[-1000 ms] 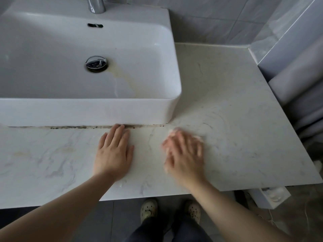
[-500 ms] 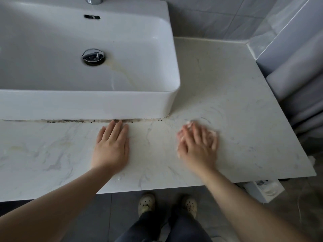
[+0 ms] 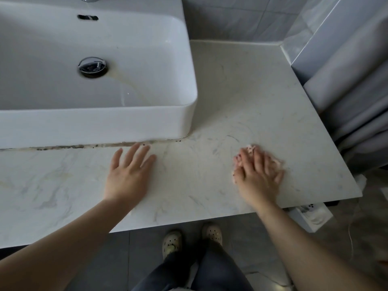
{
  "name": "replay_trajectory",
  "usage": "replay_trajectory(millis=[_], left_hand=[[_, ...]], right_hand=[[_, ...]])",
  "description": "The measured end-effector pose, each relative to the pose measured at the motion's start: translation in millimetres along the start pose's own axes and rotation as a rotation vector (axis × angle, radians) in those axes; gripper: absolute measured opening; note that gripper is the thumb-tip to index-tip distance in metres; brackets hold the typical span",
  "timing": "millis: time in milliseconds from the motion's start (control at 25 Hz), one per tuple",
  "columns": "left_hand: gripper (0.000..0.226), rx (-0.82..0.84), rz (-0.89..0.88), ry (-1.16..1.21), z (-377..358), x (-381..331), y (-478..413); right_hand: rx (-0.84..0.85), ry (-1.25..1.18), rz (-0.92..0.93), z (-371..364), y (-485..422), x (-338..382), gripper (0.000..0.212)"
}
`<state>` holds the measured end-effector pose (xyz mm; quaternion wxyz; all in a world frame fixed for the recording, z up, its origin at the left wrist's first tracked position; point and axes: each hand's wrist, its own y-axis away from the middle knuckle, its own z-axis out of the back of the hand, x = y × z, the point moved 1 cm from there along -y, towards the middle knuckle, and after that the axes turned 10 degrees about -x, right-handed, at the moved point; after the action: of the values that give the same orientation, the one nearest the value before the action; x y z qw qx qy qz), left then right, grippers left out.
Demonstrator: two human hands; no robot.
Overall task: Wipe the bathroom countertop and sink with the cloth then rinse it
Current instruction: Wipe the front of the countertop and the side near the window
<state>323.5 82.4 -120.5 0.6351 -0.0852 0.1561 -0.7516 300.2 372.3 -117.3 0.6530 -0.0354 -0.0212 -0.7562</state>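
Note:
A pale marble countertop [image 3: 252, 91] carries a white rectangular sink [image 3: 126, 120] at the left, with a chrome drain [image 3: 92, 66] and a yellowish stain running from it. My right hand [image 3: 257, 175] lies flat on a small pinkish-white cloth [image 3: 251, 148] on the counter, right of the sink's front corner; only the cloth's edges show past my fingers. My left hand [image 3: 129, 173] rests flat on the bare counter in front of the sink, fingers spread, holding nothing. Dark grime lines the seam [image 3: 84, 146] under the sink's front.
A grey curtain [image 3: 357, 101] hangs at the right edge of the counter. Grey wall tiles stand behind. Below the counter's front edge are my feet in pale clogs [image 3: 172, 242] and a white box [image 3: 310, 215] on the floor.
My right hand has slid the cloth to the right along the counter, away from my left hand. My left hand has stayed in place.

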Motion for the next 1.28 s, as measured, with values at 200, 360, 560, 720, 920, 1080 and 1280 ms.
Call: replay_trajectory(millis=[200, 360, 560, 720, 920, 1080, 1280], left_hand=[[0.052, 0.152, 0.068, 0.080, -9, -65, -23], [0.064, 0.223, 0.207, 0.036, -20, -85, -25], [0.064, 0.181, 0.322, 0.043, -25, -97, -32], [0.067, 0.147, 0.359, 0.022, -28, -105, -37], [0.068, 0.131, 0.393, -0.004, -25, -106, -36], [0.066, 0.118, 0.398, -0.030, -24, -107, -37], [0.063, 0.091, 0.387, -0.022, -24, -106, -36]], right_hand=[[-0.085, -0.082, 0.629, -11, 62, 60, 0.048], [-0.079, 0.074, 0.175, -3, -18, -69, 0.058], [-0.077, -0.006, -0.122, -1, -24, -65, 0.061], [-0.104, -0.057, 0.561, -12, 6, -11, 0.051], [-0.052, -0.057, -0.222, 10, -91, -147, 0.056], [-0.128, -0.191, -0.198, 0, -127, -85, 0.054], [-0.155, -0.222, 0.772, -13, -44, 13, 0.043]])
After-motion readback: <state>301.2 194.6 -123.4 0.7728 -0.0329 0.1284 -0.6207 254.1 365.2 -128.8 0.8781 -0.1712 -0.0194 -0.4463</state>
